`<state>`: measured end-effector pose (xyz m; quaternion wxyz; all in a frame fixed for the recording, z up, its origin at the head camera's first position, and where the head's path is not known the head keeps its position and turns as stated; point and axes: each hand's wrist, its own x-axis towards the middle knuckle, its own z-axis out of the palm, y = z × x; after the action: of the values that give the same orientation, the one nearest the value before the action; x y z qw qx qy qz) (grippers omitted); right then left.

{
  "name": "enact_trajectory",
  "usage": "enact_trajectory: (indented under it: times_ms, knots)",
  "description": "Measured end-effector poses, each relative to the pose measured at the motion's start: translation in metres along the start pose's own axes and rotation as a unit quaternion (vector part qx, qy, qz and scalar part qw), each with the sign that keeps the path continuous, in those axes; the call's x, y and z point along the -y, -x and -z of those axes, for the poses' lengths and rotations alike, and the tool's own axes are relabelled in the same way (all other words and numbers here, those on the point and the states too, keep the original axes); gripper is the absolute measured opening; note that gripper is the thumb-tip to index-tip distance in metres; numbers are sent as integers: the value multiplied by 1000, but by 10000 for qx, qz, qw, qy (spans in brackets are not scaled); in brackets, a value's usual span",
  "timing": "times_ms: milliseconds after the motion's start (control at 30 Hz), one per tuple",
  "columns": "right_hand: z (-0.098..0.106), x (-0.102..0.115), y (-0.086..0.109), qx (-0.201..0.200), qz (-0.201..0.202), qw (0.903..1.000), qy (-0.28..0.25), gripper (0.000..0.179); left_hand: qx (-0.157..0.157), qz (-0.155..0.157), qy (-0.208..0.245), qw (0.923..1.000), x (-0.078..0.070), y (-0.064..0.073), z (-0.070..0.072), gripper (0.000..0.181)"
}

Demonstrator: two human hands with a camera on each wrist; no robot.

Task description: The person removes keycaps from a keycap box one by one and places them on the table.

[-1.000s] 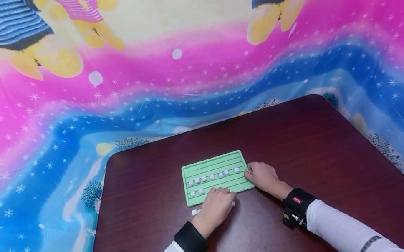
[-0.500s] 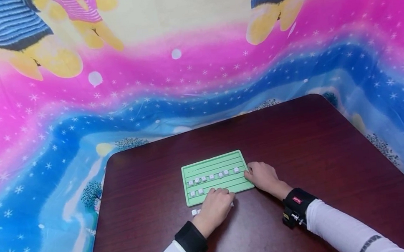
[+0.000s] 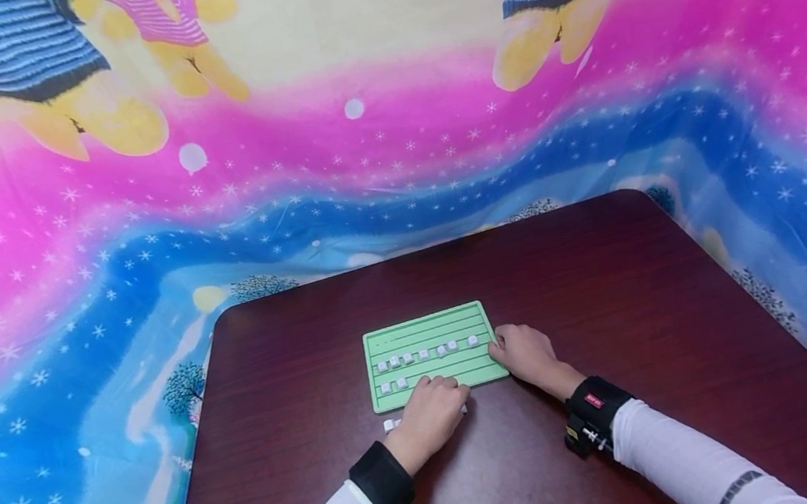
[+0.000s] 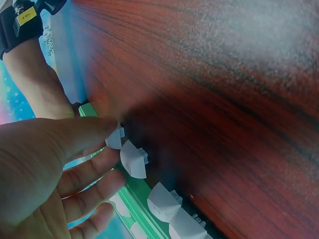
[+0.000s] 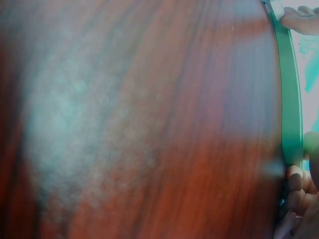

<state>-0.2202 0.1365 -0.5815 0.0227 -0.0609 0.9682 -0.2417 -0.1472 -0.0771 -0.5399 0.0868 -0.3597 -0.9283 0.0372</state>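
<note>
A light green ridged board [image 3: 428, 326] lies on the table, with several white keycaps [image 3: 424, 354] in a row across its middle. Two more keycaps [image 3: 393, 386] sit in the lower left row. My left hand [image 3: 431, 417] is at the board's front edge; in the left wrist view its thumb and index finger pinch a white keycap [image 4: 114, 138], partly hidden by the fingers. Other loose keycaps [image 4: 133, 160] stand beside it along the board's edge. My right hand [image 3: 533, 358] grips the board's right edge, its thumb at the near corner.
The dark reddish-brown table [image 3: 564, 266] extends around the board on all sides. Behind it hangs a patterned cloth [image 3: 360, 148]. Part of the loose row, a keycap [image 3: 389, 425], shows left of my left hand, which covers most of the others.
</note>
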Motion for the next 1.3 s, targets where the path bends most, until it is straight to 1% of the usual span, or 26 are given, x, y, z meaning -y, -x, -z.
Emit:
enact_trajectory:
  times_ms: [133, 300, 367, 667, 900, 1167, 1300]
  knots:
    - [0, 1, 1, 16, -8, 10000, 4, 40, 72, 38, 74, 9999, 1, 0, 1, 15]
    - [0, 1, 2, 3, -8, 10000, -46, 40, 195, 104, 141, 9997, 3, 0, 1, 14]
    - [1, 1, 2, 3, -23, 10000, -49, 40, 182, 117, 168, 9996, 3, 0, 2, 14]
    - [1, 0, 2, 9, -22, 10000, -79, 39, -9, 168, 264, 9995, 9, -3, 6, 22]
    - [2, 0, 1, -11, -18, 9999, -113, 39, -260, 257, 296, 9989, 15, -4, 10, 21]
    - [3, 0, 2, -56, 39, 9999, -117, 39, -291, 386, 376, 9981, 21, -3, 9, 21]
    - [2, 0, 3, -37, 71, 9999, -133, 39, -366, 559, 507, 9965, 25, 1, 8, 19]
